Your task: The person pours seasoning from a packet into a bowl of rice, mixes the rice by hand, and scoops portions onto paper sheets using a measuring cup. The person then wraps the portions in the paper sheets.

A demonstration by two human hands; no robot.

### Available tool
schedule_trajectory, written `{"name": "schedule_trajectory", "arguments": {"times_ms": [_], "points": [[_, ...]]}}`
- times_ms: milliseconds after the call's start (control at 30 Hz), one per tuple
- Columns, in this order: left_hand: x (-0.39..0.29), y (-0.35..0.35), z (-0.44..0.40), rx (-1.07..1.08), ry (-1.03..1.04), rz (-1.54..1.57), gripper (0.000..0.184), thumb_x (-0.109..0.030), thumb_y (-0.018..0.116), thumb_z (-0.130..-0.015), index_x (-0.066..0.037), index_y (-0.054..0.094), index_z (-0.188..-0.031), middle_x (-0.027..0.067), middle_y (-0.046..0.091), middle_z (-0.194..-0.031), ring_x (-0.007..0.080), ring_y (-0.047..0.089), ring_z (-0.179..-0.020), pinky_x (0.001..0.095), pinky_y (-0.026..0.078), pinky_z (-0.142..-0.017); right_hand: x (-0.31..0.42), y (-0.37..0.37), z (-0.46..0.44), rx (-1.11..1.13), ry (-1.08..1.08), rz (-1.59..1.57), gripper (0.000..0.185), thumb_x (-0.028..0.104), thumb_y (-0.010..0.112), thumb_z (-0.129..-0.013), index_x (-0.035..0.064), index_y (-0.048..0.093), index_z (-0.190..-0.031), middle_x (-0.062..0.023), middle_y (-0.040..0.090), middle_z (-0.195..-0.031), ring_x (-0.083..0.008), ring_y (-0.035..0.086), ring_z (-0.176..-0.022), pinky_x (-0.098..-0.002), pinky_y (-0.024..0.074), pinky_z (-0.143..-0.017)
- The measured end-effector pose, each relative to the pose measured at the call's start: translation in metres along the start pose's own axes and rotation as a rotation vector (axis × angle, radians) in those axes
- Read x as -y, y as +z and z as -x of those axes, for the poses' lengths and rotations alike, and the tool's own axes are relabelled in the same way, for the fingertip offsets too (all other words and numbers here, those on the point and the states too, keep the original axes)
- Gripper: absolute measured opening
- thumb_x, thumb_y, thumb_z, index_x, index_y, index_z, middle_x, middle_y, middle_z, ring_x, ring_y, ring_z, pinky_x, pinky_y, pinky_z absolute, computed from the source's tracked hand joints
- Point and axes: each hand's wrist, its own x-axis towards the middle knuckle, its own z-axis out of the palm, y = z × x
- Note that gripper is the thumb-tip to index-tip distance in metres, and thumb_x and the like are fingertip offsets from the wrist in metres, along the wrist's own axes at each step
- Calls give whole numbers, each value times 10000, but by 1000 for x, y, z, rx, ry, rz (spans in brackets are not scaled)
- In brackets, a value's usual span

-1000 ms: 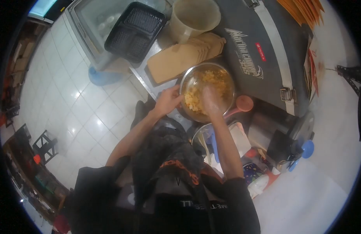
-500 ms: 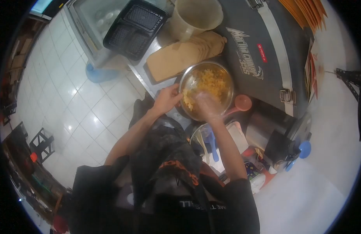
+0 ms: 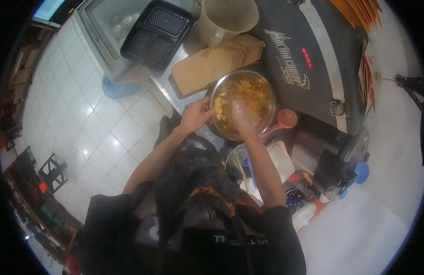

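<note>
One left grip [image 3: 197,116] closed on a metal bowl [image 3: 271,104], right grip [image 3: 241,115] of unclear closure in yellow food [image 3: 252,91] (case [image 3: 322,94] lettering [image 3: 285,59] blurred)

"What's the floor [image 3: 141,107] like?"
"White tile, with bright glare spots [image 3: 114,142]."
"And the wall [image 3: 381,211]?"
"Pale, running along the right side."
"Elsewhere?"
"A cluttered shelf [image 3: 15,178] at lower left, a metal-edged table [image 3: 165,88] near the middle."
</note>
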Motion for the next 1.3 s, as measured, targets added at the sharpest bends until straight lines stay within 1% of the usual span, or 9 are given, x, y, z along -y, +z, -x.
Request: {"name": "schedule_trajectory", "arguments": {"times_ms": [233,333,433,500,633,700,933,1133,1300], "points": [[-6,0,1,-9,-27,53,407,-156,608,-907,43,596,-1261,150,718,-767,193,715,-632,324,558,-618,25,-38,-16,275,130,126,206,9,589,-803,4,684,-985,-257,679,-925,-433,664,-883,-472,518,-769],[-4,0,0,17,-36,6,401,-154,612,-900,48,600,-1246,152,716,-768,196,718,-635,318,562,-620,34,-41,-6,8,135,-100,224,34,609,-796,8,694,-1001,-265,683,-915,-436,675,-884,-479,522,-765],[-3,1,0,-6,-34,13,403,-155,613,-897,50,601,-1244,153,714,-765,198,719,-636,318,561,-615,39,-55,-15,291,477,165,325,48,620,-792,13,696,-1106,-282,681,-1030,-409,676,-978,-471,530,-835],[-2,1,-1,-4,-45,25,396,-151,614,-900,55,601,-1237,152,710,-756,199,719,-635,321,561,-612,51,-73,-16,357,271,372,381,62,622,-804,39,691,-1179,-310,643,-1170,-393,655,-1074,-463,525,-908],[0,1,-2,12,-25,11,383,-147,613,-902,55,605,-1227,147,709,-754,195,720,-636,321,563,-612,41,-57,7,206,321,525,444,103,605,-851,80,637,-1293,-293,620,-1239,-367,623,-1154,-464,519,-944],[0,2,0,-27,-28,20,363,-144,619,-904,58,610,-1205,139,708,-754,184,717,-635,313,561,-605,11,-30,17,404,360,643,472,171,593,-892,105,580,-1359,-261,639,-1227,-352,613,-1180,-486,513,-943],[-3,0,-3,29,-37,11,329,-154,625,-911,42,618,-1176,132,709,-760,174,713,-631,293,551,-589,-12,-59,8,410,453,264,562,257,610,-896,75,517,-1420,-255,645,-1231,-347,616,-1180,-469,471,-1020],[1,1,-1,7,-29,51,318,-173,622,-912,36,622,-1151,126,701,-746,173,710,-625,303,546,-585,-16,-49,45,171,49,585,513,256,601,-891,61,571,-1365,-244,680,-1168,-397,644,-1098,-451,464,-1048],[1,0,-2,25,-1,-2,371,-161,607,-920,36,610,-1234,129,700,-748,179,706,-618,308,542,-587,-20,-34,29,289,506,333,453,201,684,-827,0,628,-1229,-284,669,-1135,-445,635,-1071,-487,483,-975]]}}
